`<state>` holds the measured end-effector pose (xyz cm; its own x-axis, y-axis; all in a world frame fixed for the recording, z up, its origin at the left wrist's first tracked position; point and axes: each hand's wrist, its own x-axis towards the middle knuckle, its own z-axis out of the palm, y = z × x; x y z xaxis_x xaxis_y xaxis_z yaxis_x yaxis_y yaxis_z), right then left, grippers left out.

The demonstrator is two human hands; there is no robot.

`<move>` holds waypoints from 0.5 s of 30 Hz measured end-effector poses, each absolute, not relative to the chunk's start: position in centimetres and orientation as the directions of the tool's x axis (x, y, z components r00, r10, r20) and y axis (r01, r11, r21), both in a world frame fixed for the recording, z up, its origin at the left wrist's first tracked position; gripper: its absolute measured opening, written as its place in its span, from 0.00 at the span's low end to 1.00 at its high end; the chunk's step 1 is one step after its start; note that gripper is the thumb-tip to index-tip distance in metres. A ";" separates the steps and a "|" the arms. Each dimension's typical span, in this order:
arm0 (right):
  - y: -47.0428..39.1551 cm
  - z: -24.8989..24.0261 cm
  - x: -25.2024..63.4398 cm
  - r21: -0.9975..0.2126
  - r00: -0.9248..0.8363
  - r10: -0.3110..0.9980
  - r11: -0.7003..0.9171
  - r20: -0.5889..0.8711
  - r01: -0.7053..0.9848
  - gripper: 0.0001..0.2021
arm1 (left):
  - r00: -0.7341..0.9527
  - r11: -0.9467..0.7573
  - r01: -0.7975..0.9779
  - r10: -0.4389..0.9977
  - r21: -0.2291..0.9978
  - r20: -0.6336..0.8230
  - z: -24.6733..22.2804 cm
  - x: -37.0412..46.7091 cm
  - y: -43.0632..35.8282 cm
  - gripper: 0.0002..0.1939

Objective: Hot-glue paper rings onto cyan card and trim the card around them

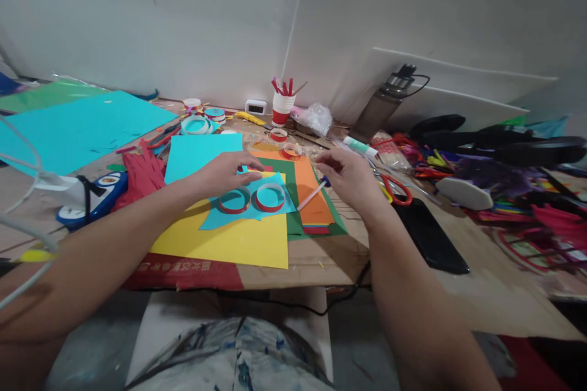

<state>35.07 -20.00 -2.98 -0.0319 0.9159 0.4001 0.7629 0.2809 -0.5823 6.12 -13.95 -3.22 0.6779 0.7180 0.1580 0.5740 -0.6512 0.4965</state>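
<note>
Two red-rimmed paper rings, a left one (pixel 235 210) and a right one (pixel 270 208), stand on a light blue paper piece (pixel 215 217) over a yellow sheet (pixel 243 244). My left hand (pixel 227 172) hovers at the blue paper's upper edge, fingers apart and holding nothing. My right hand (pixel 346 178) is over the right side of the orange strips (pixel 309 189), its fingers bent. By its fingertips lies a thin white stick (pixel 312 195) with a dark blue end; whether the fingers touch it is unclear.
Behind stand a paper cup (pixel 282 111) with red sticks, a small clock (pixel 255 107) and a dark bottle (pixel 383 104). Orange-handled scissors (pixel 398 190) and a black phone (pixel 431 235) lie right. A blue glue gun (pixel 94 201) and red strips (pixel 140 174) are left.
</note>
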 end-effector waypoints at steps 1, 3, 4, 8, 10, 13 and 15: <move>-20.0 -3.2 34.9 -0.582 -0.041 0.912 0.294 0.407 0.758 0.08 | 0.708 -0.672 0.530 0.686 0.518 0.166 -3.2 6.2 -14.0 0.20; -19.9 -3.5 34.5 -0.573 -0.060 0.908 0.312 0.415 0.757 0.07 | 0.786 -0.723 0.438 0.597 0.534 0.164 -3.2 6.3 -13.9 0.23; -19.9 -3.7 34.3 -0.569 -0.074 0.908 0.320 0.412 0.757 0.07 | 0.818 -0.742 0.409 0.556 0.532 0.147 -3.2 6.5 -13.9 0.26; -19.7 -4.4 33.4 -0.560 -0.138 0.914 0.347 0.381 0.752 0.05 | 0.871 -0.758 0.405 0.491 0.511 0.037 -3.4 6.9 -13.7 0.39; -19.8 -4.7 33.0 -0.556 -0.168 0.909 0.370 0.381 0.744 0.05 | 0.872 -0.753 0.420 0.489 0.506 0.004 -3.4 7.1 -13.7 0.41; -20.0 -5.0 32.5 -0.571 -0.226 0.904 0.407 0.362 0.713 0.05 | 0.871 -0.746 0.436 0.490 0.503 -0.028 -3.3 7.3 -13.8 0.40; -20.2 -5.2 32.1 -0.578 -0.258 0.906 0.415 0.336 0.703 0.04 | 0.863 -0.741 0.458 0.504 0.491 -0.043 -3.3 7.4 -13.9 0.37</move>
